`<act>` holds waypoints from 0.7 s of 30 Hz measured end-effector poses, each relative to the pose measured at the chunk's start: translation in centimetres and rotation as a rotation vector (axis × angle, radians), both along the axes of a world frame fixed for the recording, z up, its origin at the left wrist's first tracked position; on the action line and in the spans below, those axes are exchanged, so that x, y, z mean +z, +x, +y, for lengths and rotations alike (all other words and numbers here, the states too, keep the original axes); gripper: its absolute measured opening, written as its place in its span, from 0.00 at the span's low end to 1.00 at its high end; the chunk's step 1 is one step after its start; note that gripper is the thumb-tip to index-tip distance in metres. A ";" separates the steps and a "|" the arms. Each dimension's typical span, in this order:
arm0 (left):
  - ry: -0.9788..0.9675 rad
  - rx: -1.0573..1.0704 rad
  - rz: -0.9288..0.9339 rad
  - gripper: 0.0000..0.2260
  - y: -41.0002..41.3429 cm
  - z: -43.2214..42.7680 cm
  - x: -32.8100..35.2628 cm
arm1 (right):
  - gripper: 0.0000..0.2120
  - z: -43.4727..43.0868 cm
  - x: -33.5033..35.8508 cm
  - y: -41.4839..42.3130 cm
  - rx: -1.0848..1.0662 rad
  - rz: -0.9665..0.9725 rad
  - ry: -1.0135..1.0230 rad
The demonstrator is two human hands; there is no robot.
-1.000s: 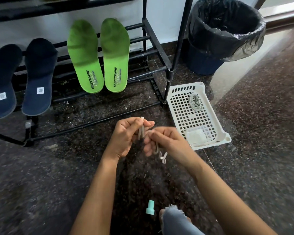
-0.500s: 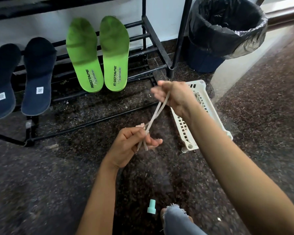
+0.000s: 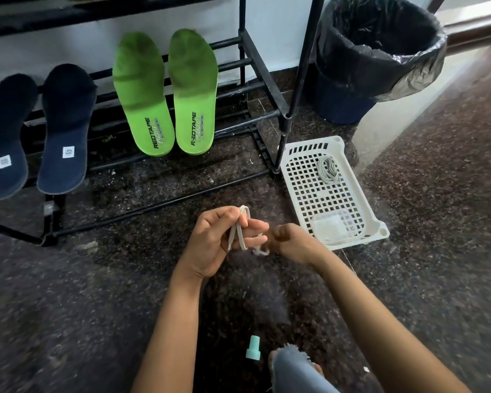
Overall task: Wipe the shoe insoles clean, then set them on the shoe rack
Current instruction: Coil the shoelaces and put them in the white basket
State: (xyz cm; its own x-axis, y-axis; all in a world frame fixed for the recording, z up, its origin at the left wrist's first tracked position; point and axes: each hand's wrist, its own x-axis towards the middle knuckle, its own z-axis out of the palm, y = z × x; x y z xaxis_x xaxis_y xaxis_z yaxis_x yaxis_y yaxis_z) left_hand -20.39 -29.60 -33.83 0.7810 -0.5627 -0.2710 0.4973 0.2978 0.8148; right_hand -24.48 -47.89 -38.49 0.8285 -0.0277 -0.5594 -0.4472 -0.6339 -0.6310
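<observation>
A black metal shoe rack [image 3: 298,80] stands against a white wall, with a bag-lined trash bin [image 3: 340,100] just beyond its right end and a white plastic basket [image 3: 309,146] on the stone floor at its right foot.

Four insoles lean side by side against the rack's lower rails, toes up. The green pair [image 3: 142,95] is toward the rack's right and the navy pair [image 3: 65,129] toward its left. By that showing, the setting-out half of the job looks done. Whether every insole has been wiped cannot be told. The green toes carry dark smudges, and no cloth is in sight.

In front of the rack, the person's hands are busy with something else. The left hand [image 3: 213,245] has its grip curled round folded loops of a pale shoelace [image 3: 238,228]. The right hand [image 3: 292,242], fingers bent, appears to pinch the lace's loose end just beside it. A second coiled lace [image 3: 328,168] lies in the basket. A small teal cap [image 3: 253,347] sits on the floor, well in front of the rack.
</observation>
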 end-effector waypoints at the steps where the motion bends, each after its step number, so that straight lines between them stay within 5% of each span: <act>1: 0.008 0.003 0.007 0.16 0.1 -0.1 0.0 | 0.11 0.1 0.4 -0.1 -0.017 -0.116 -0.071; 3: 0.028 0.000 0.010 0.15 0.2 -0.2 0.1 | 0.27 0.4 1.0 -0.2 -0.067 -0.426 0.027; 5: 0.038 -0.004 0.006 0.15 0.2 -0.4 0.2 | 0.34 0.6 1.2 0.1 0.043 -0.523 0.339; 8: 0.029 0.005 -0.007 0.14 0.3 -0.7 0.3 | 0.25 1.7 1.3 0.3 0.050 -0.348 0.639; 12: -0.007 0.083 0.015 0.13 0.5 -1.0 0.2 | 0.07 3.5 0.4 -0.6 -0.034 -0.345 0.641; 21: 0.169 0.169 -0.053 0.13 1.5 -0.9 -1.7 | 0.16 3.7 2.0 -4.1 0.038 -0.134 0.832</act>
